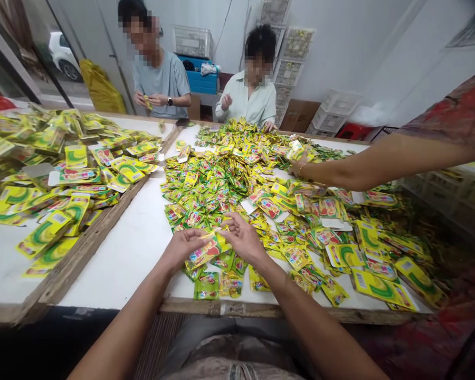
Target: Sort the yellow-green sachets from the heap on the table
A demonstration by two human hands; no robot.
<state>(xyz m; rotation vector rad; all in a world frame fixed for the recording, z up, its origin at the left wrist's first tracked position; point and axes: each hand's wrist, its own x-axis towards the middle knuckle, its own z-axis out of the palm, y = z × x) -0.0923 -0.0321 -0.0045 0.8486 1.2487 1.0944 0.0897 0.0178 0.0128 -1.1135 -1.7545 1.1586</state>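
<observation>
A small yellow printed carton [204, 254] is held low over the table in front of me, tilted, its upper right end between my hands. My left hand [181, 249] pinches its left side between thumb and fingers. Thumb and fingertips of my right hand [243, 238] close on the other end, where a pale flap partly shows. What lies inside the carton cannot be seen. Small green and yellow sachets [206, 285] lie just below the carton, and a large heap of sachets [217, 184] spreads beyond my hands.
Filled cartons [63, 179] pile up left of a wooden divider [103, 232]. More flat cartons [380, 285] lie at the right. A co-worker's arm [348, 168] reaches in from the right. Two people [162, 79] work across the table. A wooden edge [261, 311] borders the near side.
</observation>
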